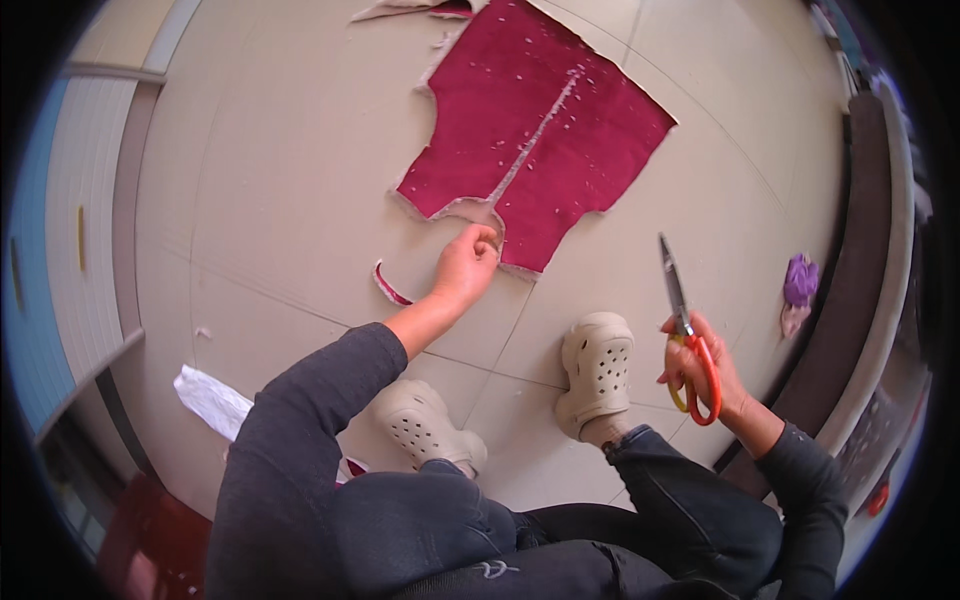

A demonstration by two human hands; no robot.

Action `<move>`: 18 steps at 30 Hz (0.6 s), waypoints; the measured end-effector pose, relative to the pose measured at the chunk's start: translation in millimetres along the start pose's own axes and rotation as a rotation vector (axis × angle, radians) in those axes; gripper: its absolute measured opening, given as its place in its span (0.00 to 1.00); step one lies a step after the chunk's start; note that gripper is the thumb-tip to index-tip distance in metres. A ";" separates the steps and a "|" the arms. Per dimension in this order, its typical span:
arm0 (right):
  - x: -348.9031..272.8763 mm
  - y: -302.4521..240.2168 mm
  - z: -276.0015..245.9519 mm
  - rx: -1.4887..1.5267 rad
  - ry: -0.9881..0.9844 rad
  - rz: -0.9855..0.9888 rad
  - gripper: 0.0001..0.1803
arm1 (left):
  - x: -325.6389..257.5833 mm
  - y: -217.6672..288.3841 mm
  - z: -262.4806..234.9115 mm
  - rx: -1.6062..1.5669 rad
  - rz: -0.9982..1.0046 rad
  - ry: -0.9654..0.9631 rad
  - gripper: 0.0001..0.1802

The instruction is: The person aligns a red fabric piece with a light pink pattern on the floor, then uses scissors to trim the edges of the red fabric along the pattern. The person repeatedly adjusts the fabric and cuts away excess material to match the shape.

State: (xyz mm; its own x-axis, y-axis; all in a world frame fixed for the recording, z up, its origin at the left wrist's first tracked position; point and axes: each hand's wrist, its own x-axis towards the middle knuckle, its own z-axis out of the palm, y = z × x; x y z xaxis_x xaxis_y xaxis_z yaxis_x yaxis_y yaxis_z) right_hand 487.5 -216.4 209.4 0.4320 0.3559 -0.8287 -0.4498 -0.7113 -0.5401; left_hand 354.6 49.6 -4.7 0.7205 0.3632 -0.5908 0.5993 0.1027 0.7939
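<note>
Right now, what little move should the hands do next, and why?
Probably bring the right hand with the scissors over to the red fabric. The left hand already pinches the fabric's near edge on the floor, but the scissors are held up, blades shut, well away from it.

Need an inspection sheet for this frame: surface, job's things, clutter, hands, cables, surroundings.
Surface: pale tiled floor, person squatting on it.
Job's things: crimson fabric piece flat on the floor, pale ragged edges, a pale line down its middle; orange-handled scissors.
Clutter: thin crimson offcut; white scrap; purple bundle; more scraps at the top edge.
Hands: left hand pinches the fabric's near edge; right hand holds the scissors, blades shut, off the fabric.
Cables: nothing seen.
Surroundings: dark curved bench on the right; pale clogs.
</note>
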 end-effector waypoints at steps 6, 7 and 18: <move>-10.2 34.8 63.3 0.129 -0.111 0.153 0.12 | 4.6 -3.9 1.8 -0.002 -0.074 -0.097 0.10; -10.2 41.3 75.0 0.285 -0.177 0.196 0.14 | 3.8 -4.2 0.7 -0.013 -0.096 -0.122 0.10; 33.4 97.6 212.1 0.517 -0.072 0.029 0.20 | 1.9 0.3 0.4 -0.030 -0.109 -0.170 0.11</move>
State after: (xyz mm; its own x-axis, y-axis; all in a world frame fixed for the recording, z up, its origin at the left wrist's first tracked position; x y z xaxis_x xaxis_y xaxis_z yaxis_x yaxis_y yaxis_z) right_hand 292.3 -145.3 97.8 0.3671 0.3944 -0.8424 -0.7958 -0.3358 -0.5040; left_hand 356.3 50.0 -5.6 0.7018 0.1868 -0.6874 0.6683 0.1612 0.7262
